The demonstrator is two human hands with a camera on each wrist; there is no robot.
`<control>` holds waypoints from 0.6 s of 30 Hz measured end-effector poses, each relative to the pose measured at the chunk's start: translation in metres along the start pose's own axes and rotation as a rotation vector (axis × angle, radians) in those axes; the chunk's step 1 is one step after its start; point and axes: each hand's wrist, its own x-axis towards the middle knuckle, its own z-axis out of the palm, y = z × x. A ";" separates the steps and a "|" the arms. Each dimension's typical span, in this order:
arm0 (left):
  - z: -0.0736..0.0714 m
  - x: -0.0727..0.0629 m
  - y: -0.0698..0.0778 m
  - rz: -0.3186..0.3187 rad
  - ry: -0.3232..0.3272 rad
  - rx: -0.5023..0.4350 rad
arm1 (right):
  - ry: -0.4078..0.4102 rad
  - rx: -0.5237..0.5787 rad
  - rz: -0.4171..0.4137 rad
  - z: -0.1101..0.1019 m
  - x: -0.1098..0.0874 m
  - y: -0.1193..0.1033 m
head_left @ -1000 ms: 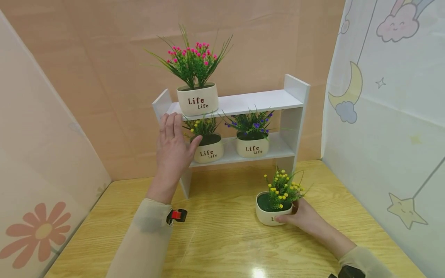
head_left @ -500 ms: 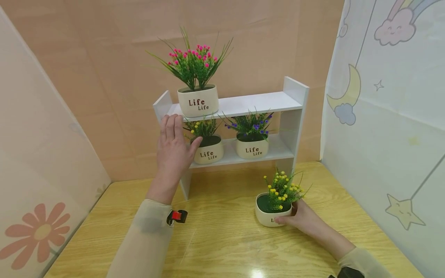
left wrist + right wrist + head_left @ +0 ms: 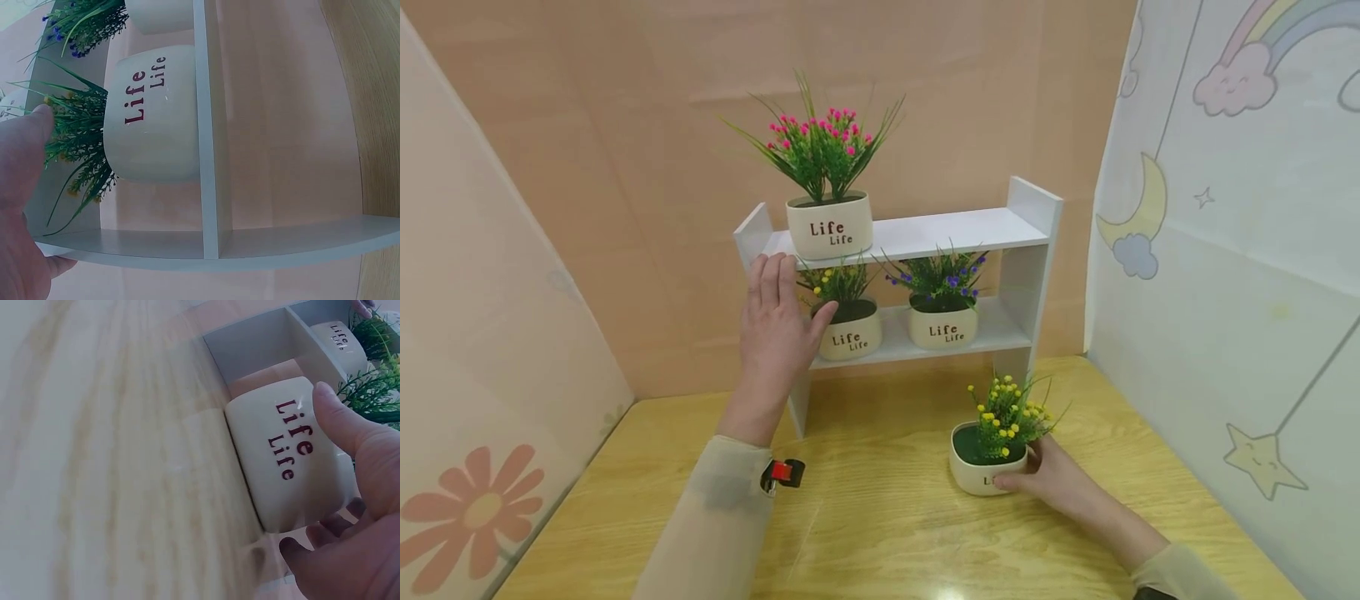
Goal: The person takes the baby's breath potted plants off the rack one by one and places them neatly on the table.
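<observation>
At the lower right, my right hand (image 3: 1063, 475) grips a cream flowerpot (image 3: 973, 477) of yellow flowers, standing on the table. The thumb lies on its lettered front in the right wrist view; other fingers are partly hidden around its side. My left hand (image 3: 775, 333) rests at the left end of a white two-tier shelf (image 3: 955, 233), fingers straight against the top board's edge and thumb spread. Beside that thumb, a yellow-flowered pot (image 3: 153, 119) stands on the lower tier, with a purple-flowered pot (image 3: 943, 327) to its right. A pink-flowered pot (image 3: 829, 227) stands above on the top tier.
The shelf stands on a wood-grain table (image 3: 865, 517) before a peach backdrop (image 3: 625, 167). Printed cloth walls flank it, a flower-patterned one (image 3: 512, 333) at left and a moon-and-star one (image 3: 1225, 292) at right. The shelf's raised right side panel (image 3: 1037, 208) borders the top tier.
The head view has tilted slightly upward, so the scene sits lower in it. Both hands, the shelf and the pots keep their places relative to one another.
</observation>
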 end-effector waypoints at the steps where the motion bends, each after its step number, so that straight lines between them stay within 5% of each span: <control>1: 0.000 0.000 0.000 -0.003 -0.004 0.004 | 0.002 0.000 0.018 -0.001 -0.001 -0.001; 8: 0.001 -0.002 0.002 -0.010 -0.005 0.010 | -0.009 0.097 0.061 -0.017 -0.008 -0.015; 18: 0.001 -0.002 0.002 -0.029 0.006 -0.013 | 0.000 0.051 -0.133 -0.042 -0.012 -0.038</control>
